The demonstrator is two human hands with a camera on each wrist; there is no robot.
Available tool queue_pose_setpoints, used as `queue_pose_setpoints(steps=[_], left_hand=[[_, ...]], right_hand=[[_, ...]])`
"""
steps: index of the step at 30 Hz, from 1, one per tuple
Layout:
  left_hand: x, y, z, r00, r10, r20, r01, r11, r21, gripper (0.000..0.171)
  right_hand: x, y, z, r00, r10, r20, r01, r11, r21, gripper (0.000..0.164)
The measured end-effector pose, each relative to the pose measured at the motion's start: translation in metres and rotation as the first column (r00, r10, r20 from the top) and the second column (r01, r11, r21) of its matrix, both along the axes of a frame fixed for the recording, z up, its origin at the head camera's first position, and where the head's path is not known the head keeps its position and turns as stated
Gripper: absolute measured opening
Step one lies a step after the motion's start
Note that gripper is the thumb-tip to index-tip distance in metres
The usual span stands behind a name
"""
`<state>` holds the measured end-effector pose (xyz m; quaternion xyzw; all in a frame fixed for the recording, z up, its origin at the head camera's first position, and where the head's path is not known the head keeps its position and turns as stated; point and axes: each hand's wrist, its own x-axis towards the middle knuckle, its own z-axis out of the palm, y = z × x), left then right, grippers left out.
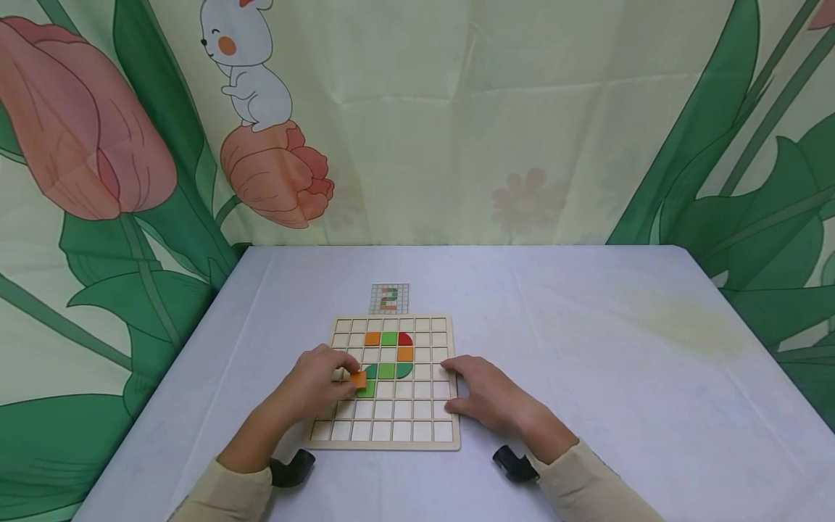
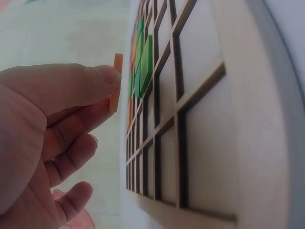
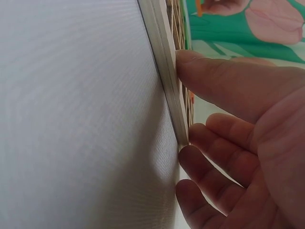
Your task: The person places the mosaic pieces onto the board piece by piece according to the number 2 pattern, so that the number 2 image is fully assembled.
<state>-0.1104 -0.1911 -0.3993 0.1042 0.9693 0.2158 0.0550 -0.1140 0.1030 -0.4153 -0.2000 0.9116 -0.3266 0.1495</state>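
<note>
My left hand (image 1: 316,384) pinches a square orange tile (image 1: 358,379) between thumb and fingers, over the left part of a wooden grid board (image 1: 385,446). In the left wrist view the tile (image 2: 115,83) is on edge, close over the board's surface. Just beyond it a light green tile (image 1: 366,389) lies in a cell. Orange, green, red and teal pieces, some with a rounded corner, form a curved figure higher on the grid. At the board's right edge, my right hand (image 1: 489,391) touches the rim with thumb and fingertips and grips nothing.
Behind the board lies a small card (image 1: 389,298) printed with a grid and a coloured figure. A white cloth (image 1: 587,348) covers the table. A printed curtain (image 1: 424,145) with tulips and a rabbit hangs at the back. Black devices (image 1: 292,468) sit at both wrists.
</note>
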Motion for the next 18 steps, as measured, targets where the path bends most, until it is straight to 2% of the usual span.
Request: queue_pose_setpoints(steps=[5, 18], left_hand=[[0.001, 0.004, -0.002, 0.998, -0.057, -0.038, 0.057, 0.998, 0.0, 0.011], [0.0, 0.013, -0.01, 0.997, -0.079, 0.009, 0.079, 0.997, -0.023, 0.013]], right_hand=[[0.001, 0.0, 0.0, 1.0, -0.006, 0.0, 0.006, 1.0, 0.0, 0.061], [0.0, -0.001, 0.0, 1.0, -0.007, 0.004, 0.006, 1.0, 0.006, 0.061]])
